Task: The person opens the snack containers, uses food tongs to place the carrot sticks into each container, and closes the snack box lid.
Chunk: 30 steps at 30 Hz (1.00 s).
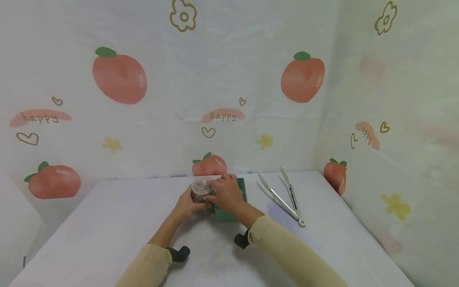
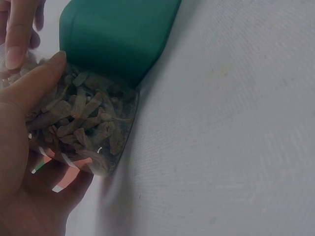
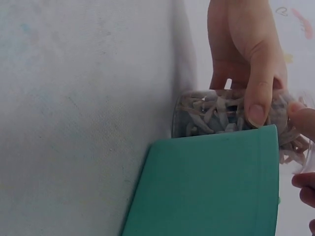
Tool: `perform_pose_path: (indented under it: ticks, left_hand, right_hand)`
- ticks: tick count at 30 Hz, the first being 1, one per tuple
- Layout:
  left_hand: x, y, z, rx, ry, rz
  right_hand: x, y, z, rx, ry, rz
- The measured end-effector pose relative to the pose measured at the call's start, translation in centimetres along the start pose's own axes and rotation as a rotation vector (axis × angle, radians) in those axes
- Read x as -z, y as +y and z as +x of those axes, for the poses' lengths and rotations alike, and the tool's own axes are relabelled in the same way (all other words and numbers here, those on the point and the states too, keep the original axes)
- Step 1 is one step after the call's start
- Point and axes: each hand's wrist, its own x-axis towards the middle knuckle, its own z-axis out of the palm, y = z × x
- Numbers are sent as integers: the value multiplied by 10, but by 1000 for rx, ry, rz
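Observation:
A clear plastic jar (image 1: 198, 197) full of brownish dried strips (image 2: 83, 115) stands upright on the table. My left hand (image 1: 185, 205) grips it around the side, with the thumb across the front in the left wrist view. At the top, my right hand (image 1: 228, 194) holds the edge of the clear round lid (image 1: 201, 185) between thumb and fingers. The right wrist view catches only the tips of those fingers (image 3: 304, 120). Against the jar's right side stands a green box (image 1: 226, 216), partly hidden by the right hand and forearm.
Metal tongs (image 1: 285, 203) with pale tips lie spread on the table to the right of the green box. A white cloth covers the table (image 1: 107, 223). Behind it hangs a white printed curtain (image 1: 161, 131), and another side of it runs along the right.

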Motion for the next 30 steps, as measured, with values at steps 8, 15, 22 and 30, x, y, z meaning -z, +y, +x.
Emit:
perform_pose_path:
  ticks: [8,15,22,30]
  left_hand:
    - [-1,-2,1,13,-3,-10]
    - [-2,-3,1,24,-1,-7]
    - [0,-5,2,26,-16,-22]
    - [1,-4,1,20,-21,-2]
  right_hand:
    - [-1,1,-4,84,104,-90]
    - [0,5,-3,150,133,-113]
    - [11,9,13,-74,-193,316]
    - [14,18,27,-42,-432,640]
